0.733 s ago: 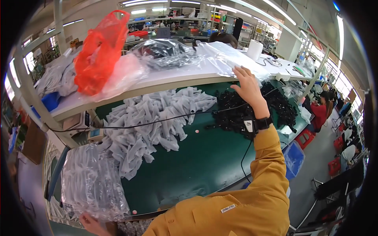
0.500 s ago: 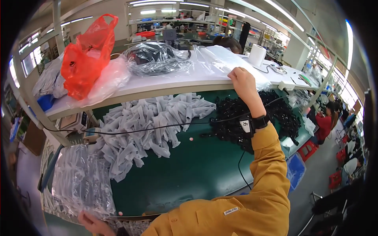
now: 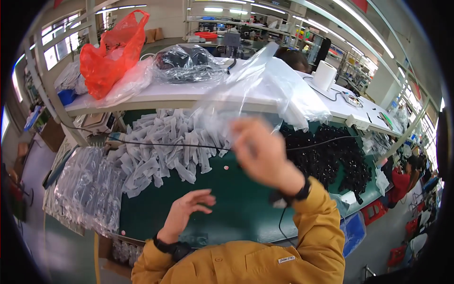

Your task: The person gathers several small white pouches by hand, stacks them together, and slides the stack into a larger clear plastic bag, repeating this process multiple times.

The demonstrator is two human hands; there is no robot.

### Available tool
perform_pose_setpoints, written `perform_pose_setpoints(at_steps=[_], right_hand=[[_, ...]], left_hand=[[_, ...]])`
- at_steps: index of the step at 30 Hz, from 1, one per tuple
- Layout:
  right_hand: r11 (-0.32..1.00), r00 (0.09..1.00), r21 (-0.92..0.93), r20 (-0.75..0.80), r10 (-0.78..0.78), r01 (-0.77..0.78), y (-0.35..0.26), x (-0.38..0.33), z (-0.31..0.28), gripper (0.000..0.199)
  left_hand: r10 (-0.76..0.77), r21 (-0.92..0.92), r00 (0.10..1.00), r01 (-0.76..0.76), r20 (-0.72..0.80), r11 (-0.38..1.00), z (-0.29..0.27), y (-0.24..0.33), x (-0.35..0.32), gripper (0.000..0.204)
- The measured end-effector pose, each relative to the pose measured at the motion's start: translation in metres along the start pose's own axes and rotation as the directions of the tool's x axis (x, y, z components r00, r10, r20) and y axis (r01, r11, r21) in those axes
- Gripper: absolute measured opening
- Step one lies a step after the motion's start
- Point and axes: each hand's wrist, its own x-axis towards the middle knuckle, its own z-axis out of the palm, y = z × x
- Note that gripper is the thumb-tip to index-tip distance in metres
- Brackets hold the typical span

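My right hand [image 3: 257, 146], blurred by motion, is closed on a clear plastic bag [image 3: 236, 90] that stretches up over the white shelf. Behind that bag, a stack of flat clear bags [image 3: 295, 90] lies on the shelf and hangs over its front edge. My left hand [image 3: 189, 210] is held above the green table [image 3: 175, 203] with its fingers apart, holding nothing. Beyond it spreads a heap of items in frosted white sleeves [image 3: 161, 151]. Farther right lies a pile of small black parts [image 3: 321, 161] with cords.
Filled clear bags [image 3: 90, 189] lie in rows at the table's left end. The shelf [image 3: 156, 102] carries a red plastic bag [image 3: 111, 59], a wrapped black bundle [image 3: 184, 64] and a white roll [image 3: 324, 75]. A black cable [image 3: 184, 145] runs across below it. Another person's head shows behind.
My right hand has come down and nearer from the shelf's stack, pulling a clear bag with it. My left hand has moved from the lower left to over the table.
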Motion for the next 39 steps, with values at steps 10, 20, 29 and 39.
perform_pose_setpoints(at_steps=[10,20,29,39], right_hand=[[0.904,0.893,0.397,0.449,-0.041,-0.158,-0.05,-0.119,0.042,0.026],[-0.186,0.296,0.609,0.601,0.743,-0.771,0.055,-0.23,0.124,0.042],[-0.347,0.21,0.602,0.664,0.718,-0.72,0.026,-0.265,0.182,0.015],[-0.268,0.145,0.613,0.539,0.83,-0.743,-0.001,-0.248,0.219,0.019]], left_hand=[[-0.066,0.249,0.993,0.089,-0.1,0.964,-0.035,-0.028,0.027,0.046],[-0.394,-0.153,0.877,0.365,-0.275,0.918,-0.103,-0.063,0.002,0.036],[-0.341,0.183,0.819,0.463,-0.461,0.867,-0.218,-0.098,0.002,0.04],[-0.004,0.617,0.994,0.074,-0.114,0.783,-0.098,-0.128,0.028,0.02]])
